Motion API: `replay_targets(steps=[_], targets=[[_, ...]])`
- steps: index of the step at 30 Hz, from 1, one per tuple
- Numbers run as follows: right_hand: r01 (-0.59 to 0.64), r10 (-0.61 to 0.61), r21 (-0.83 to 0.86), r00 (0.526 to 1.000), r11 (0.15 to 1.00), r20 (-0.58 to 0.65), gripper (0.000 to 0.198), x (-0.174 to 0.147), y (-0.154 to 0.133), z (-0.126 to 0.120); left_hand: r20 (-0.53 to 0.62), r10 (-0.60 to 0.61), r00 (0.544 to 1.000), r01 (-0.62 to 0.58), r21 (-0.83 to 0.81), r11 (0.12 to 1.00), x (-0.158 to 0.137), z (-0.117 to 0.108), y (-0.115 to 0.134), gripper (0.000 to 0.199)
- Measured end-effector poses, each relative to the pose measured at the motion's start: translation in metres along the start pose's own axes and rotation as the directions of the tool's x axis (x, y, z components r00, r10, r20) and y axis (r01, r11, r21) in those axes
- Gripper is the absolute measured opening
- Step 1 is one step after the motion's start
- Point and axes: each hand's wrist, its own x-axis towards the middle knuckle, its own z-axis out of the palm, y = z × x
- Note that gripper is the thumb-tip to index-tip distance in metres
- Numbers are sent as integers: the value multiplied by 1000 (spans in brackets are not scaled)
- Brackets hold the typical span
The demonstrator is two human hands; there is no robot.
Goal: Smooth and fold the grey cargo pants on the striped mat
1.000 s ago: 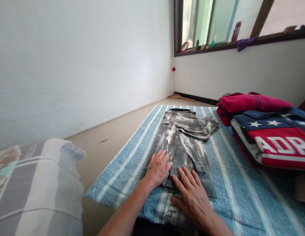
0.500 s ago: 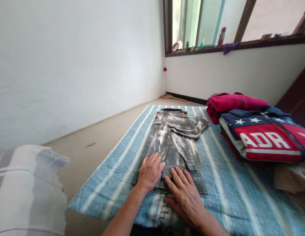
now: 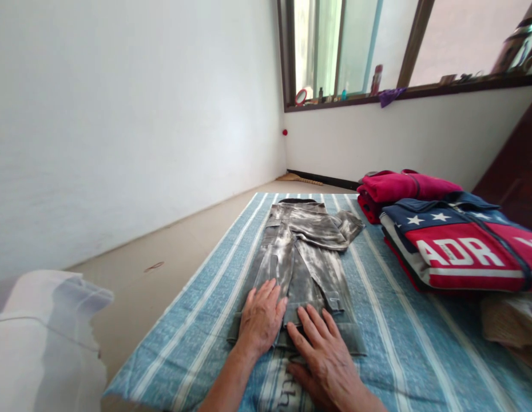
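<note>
- my left hand (image 3: 261,316) lies flat, fingers spread and gripping nothing, palm down on the near left edge of the grey washed garment (image 3: 304,257).
- my right hand (image 3: 324,355) is flat and open too, fingertips on the near hem, palm resting on the striped blue cloth (image 3: 399,337) just in front of it.
- the garment lies lengthwise in the middle of that cloth, running away from me toward the far end, with one flap folded out to the right near its far part.
- risk, as i judge it: pressing unevenly with two flat palms could drag the near hem sideways and skew the long fold, since the fabric looks loose over the cloth below.
- the cloth itself could bunch under my right palm and pull the garment with it.
- the folded stack, red and navy star-print top (image 3: 459,246) with a pink piece (image 3: 405,186) behind it, sits to the right, well apart.
</note>
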Motion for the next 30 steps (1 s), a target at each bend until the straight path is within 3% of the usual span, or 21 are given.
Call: replay_targets(steps=[7,18,30], targets=[[21,-22,-37,1000,999,-22,69,0,2,5,-38,11,999,-12,-15,1000,1,4,-5,37],[44,-46,-54,999,998,-25,45,1,-2,-4,-34,-8,999,6,-55,998,1,5,-4,37],[45,-52,-95,996,994,-74,43,3,-7,0,11,-23,1000,24,-80,996,0,2,-3,38]])
